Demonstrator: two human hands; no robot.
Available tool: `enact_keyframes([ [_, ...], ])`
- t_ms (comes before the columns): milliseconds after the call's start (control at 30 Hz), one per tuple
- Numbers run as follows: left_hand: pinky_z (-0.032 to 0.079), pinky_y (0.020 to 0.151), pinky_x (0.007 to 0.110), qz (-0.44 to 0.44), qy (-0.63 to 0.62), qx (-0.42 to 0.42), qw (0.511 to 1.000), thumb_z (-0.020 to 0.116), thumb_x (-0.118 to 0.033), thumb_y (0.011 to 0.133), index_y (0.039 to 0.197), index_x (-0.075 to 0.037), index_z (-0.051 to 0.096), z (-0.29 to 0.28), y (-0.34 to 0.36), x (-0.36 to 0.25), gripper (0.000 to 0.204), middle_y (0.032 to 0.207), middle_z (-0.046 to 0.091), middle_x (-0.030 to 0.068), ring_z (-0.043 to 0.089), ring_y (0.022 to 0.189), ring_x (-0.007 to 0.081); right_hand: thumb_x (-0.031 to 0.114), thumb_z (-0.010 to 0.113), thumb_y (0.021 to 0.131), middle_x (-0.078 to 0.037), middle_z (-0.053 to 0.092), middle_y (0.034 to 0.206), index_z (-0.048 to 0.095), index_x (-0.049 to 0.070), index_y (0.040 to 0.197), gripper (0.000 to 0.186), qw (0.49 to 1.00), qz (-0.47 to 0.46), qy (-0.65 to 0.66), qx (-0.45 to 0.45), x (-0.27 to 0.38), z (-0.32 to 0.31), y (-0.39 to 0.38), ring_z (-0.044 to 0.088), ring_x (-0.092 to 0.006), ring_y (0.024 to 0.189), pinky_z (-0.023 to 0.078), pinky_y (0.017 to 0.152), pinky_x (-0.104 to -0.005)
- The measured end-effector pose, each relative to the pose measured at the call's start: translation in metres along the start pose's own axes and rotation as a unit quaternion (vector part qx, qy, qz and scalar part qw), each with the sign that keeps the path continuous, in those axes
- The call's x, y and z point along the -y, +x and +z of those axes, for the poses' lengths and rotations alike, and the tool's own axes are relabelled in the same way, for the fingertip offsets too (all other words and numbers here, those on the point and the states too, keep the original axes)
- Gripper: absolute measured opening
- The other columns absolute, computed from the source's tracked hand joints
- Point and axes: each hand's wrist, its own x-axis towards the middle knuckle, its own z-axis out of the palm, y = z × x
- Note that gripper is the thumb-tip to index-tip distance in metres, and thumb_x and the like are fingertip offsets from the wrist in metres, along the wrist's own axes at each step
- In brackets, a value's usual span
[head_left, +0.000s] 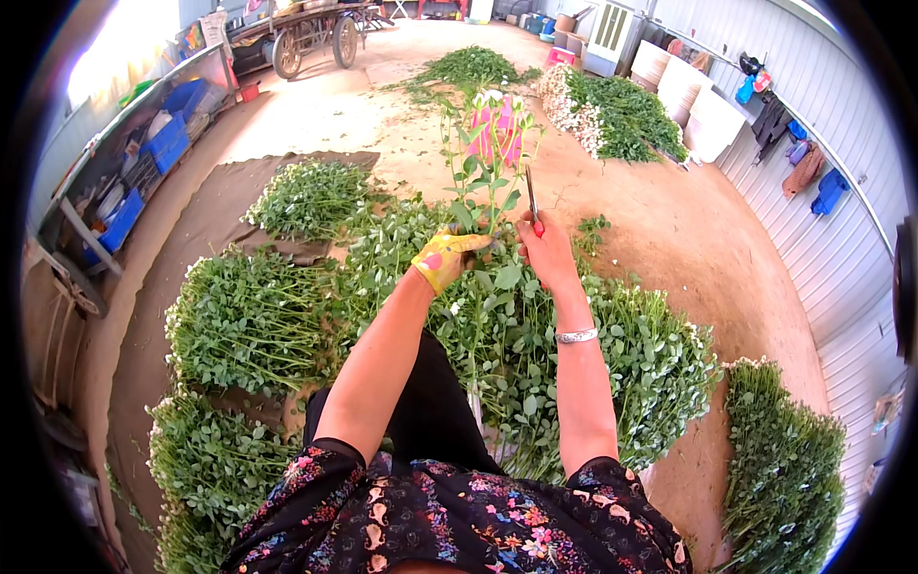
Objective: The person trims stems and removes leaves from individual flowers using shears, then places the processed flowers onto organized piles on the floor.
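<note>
My left hand (445, 256), in a yellow glove, is closed around the leafy stems of an upright spray (469, 191) with pale buds at its top. My right hand (543, 249), bare with a silver bracelet at the wrist, grips red-handled shears (535, 210), their blades pointing up beside the stems. Below both hands lies a large heap of cut green stems with small white heads (516, 373). A pink object (500, 143), partly hidden, stands behind the spray.
Bundles of cut stems (239, 325) lie on a dark mat (143, 364) at left, with more at right (779, 469) and farther back (626, 120). A shelf with blue crates (172, 143) lines the left wall; a wheeled cart (316, 43) stands at back. Clothes (803, 167) hang on the right wall.
</note>
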Motion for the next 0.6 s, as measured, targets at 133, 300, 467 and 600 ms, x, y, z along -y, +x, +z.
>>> enact_keyframes([
  [133,0.052,0.072,0.031,0.004,0.007,0.011,1.000,0.068,-0.005,0.082,0.113,-0.002,0.058,0.009,-0.008,-0.004,0.033,0.101,0.065,0.0091,0.062,0.085,0.0191,0.026,0.054,0.089,-0.014,0.063,0.072,0.058,-0.001,0.100,0.029,1.000,0.030,0.005,-0.001,0.006,0.001,-0.005,0.063,-0.0253,0.064,0.049,0.062,-0.0361],
  [300,0.048,0.064,0.028,0.008,-0.004,-0.006,1.000,0.070,-0.006,0.081,0.109,-0.002,0.059,0.007,-0.001,0.000,0.030,0.095,0.066,0.0086,0.062,0.077,0.0171,0.023,0.054,0.088,-0.022,0.063,0.080,0.057,0.003,0.104,0.026,0.970,-0.099,-0.200,-0.092,-0.004,-0.006,-0.001,0.063,-0.0381,0.073,0.049,0.065,-0.0444],
  [467,0.041,0.051,0.024,-0.004,0.020,-0.008,1.000,0.073,-0.009,0.078,0.105,-0.002,0.059,0.013,-0.005,-0.003,0.031,0.090,0.068,0.0072,0.063,0.068,0.0132,0.023,0.056,0.086,-0.022,0.063,0.089,0.054,0.004,0.107,0.028,0.925,-0.124,-0.349,-0.089,0.002,-0.017,0.004,0.062,-0.0402,0.079,0.049,0.068,-0.0483],
  [600,0.042,0.051,0.026,-0.005,0.028,-0.027,0.999,0.069,-0.008,0.082,0.110,-0.003,0.058,0.011,-0.001,0.000,0.031,0.097,0.066,0.0096,0.063,0.073,0.0171,0.020,0.057,0.086,-0.021,0.063,0.086,0.055,0.003,0.101,0.023,0.923,-0.140,-0.346,-0.093,0.006,-0.027,0.004,0.061,-0.0411,0.076,0.048,0.066,-0.0490],
])
